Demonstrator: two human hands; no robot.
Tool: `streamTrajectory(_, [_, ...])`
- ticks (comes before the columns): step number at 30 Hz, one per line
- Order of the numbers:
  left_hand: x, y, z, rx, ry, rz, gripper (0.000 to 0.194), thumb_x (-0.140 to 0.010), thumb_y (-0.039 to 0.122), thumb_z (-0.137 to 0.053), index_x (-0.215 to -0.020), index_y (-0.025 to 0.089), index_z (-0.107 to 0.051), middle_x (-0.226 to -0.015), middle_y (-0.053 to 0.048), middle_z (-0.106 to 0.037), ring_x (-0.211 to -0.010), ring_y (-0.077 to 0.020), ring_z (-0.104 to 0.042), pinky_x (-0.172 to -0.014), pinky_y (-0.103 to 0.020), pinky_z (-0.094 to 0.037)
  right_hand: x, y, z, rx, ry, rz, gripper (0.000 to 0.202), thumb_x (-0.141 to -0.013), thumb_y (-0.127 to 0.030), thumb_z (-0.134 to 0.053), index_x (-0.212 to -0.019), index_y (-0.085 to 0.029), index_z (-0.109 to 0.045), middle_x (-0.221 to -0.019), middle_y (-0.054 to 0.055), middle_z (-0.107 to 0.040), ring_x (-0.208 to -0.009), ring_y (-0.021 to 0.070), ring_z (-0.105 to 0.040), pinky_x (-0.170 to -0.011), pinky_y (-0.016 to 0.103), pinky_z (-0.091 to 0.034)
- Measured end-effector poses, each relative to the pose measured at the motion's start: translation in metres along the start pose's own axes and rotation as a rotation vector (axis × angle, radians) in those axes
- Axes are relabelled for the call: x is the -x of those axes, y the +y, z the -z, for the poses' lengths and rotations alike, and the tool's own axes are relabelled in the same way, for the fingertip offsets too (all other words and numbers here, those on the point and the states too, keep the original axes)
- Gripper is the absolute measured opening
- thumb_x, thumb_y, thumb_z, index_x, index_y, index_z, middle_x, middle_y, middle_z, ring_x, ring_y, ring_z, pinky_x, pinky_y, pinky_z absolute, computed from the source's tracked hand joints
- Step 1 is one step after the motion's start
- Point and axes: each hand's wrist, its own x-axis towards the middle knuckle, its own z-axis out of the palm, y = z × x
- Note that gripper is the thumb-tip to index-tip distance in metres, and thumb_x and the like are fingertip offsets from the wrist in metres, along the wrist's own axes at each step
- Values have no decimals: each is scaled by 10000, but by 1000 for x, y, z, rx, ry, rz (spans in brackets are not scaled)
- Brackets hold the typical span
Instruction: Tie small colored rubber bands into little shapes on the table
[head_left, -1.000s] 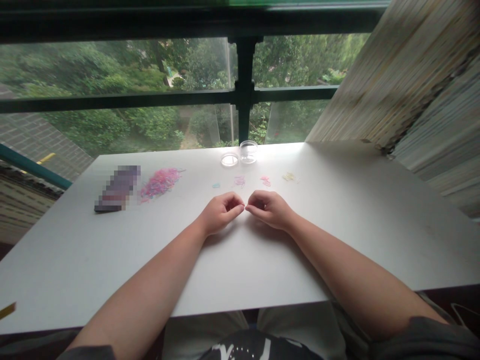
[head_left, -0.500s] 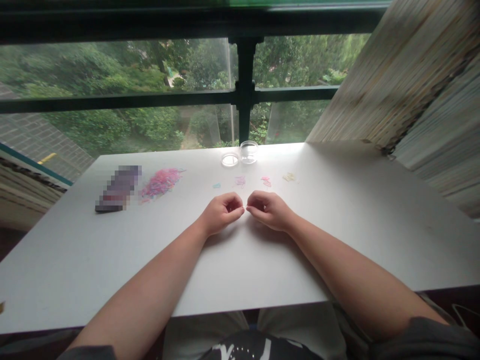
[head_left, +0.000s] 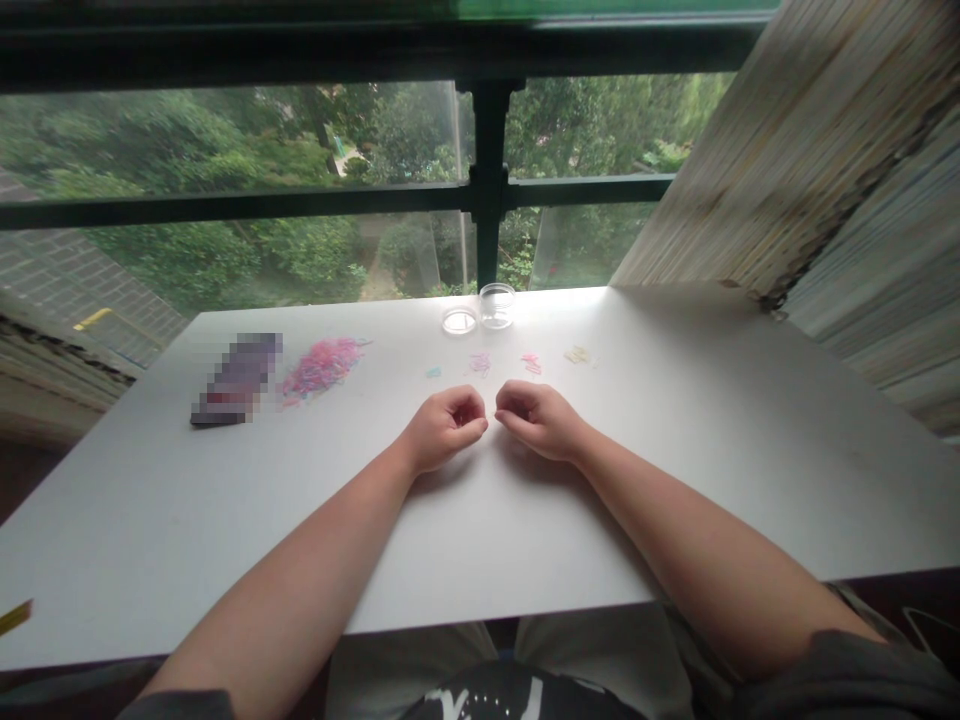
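My left hand (head_left: pixel 448 430) and my right hand (head_left: pixel 538 420) face each other just above the white table (head_left: pixel 465 560), thumb and fingers pinched, tips a small gap apart. Something tiny and pale shows between the fingertips, too small to name. Beyond the hands, small thin coloured pieces lie in a row of little groups: teal pieces (head_left: pixel 433 372), purple pieces (head_left: pixel 480 363), pink pieces (head_left: pixel 531 364) and pale yellow pieces (head_left: pixel 577 355). A larger mixed heap of such pieces (head_left: pixel 324 368), mostly pink and purple, spreads to the left.
At the table's back stand a clear round tub (head_left: pixel 496 307) and, beside it, a clear round lid (head_left: pixel 459 321). A blurred-out dark rectangular object (head_left: pixel 238 380) lies left of the heap. Behind the table is a window with a green frame (head_left: pixel 491 190); a string curtain (head_left: pixel 720 170) hangs at right.
The gap between my fingertips has widened very slightly, and the pale thing there shows less clearly. The groups on the table have not changed.
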Motion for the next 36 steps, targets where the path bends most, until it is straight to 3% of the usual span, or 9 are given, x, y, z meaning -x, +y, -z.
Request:
streamTrajectory(4, [0, 0, 0, -5, 11, 13, 122, -749, 264, -586, -745, 151, -540, -630, 27, -490, -560, -78, -427, -535, -203, -362, 0, 5, 1, -27, 60, -39, 40, -748, -191, -513, -720, -177, -487, -593, -37, -434, -543, 91, -373, -525, 226, -319])
streamTrajectory(9, [-2, 1, -2, -69, 65, 33, 274, -736, 342, -628, -945, 165, -631, -801, -24, -616, -574, -80, -464, -553, -214, -394, 0, 3, -2, -24, 23, -1, 49, -757, -176, -504, -711, -175, -487, -587, -42, -421, -533, 83, -359, -514, 220, -310])
streamTrajectory(17, [-1, 1, -7, -60, 102, -7, 189, -755, 327, -610, -745, 143, -657, -702, -33, -623, -577, -95, -474, -545, -221, -392, 3, 0, -1, 17, -11, -3, 49, -759, -174, -511, -712, -177, -496, -588, -36, -443, -533, 89, -358, -504, 223, -299])
streamTrajectory(30, [-1, 3, -7, 45, 148, -37, 145, -740, 277, -610, -707, 136, -599, -653, -19, -567, -584, -95, -462, -548, -228, -391, 2, 6, 5, -50, 7, -76, 97, -773, -180, -496, -689, -185, -448, -607, -28, -435, -572, 110, -390, -553, 250, -335])
streamTrajectory(36, [-2, 2, -7, 52, 137, -7, 179, -750, 315, -609, -725, 138, -596, -655, -10, -566, -574, -89, -455, -543, -221, -376, 3, 2, 3, -33, 14, -33, 66, -768, -198, -521, -718, -182, -481, -622, -18, -466, -586, 114, -411, -562, 252, -347])
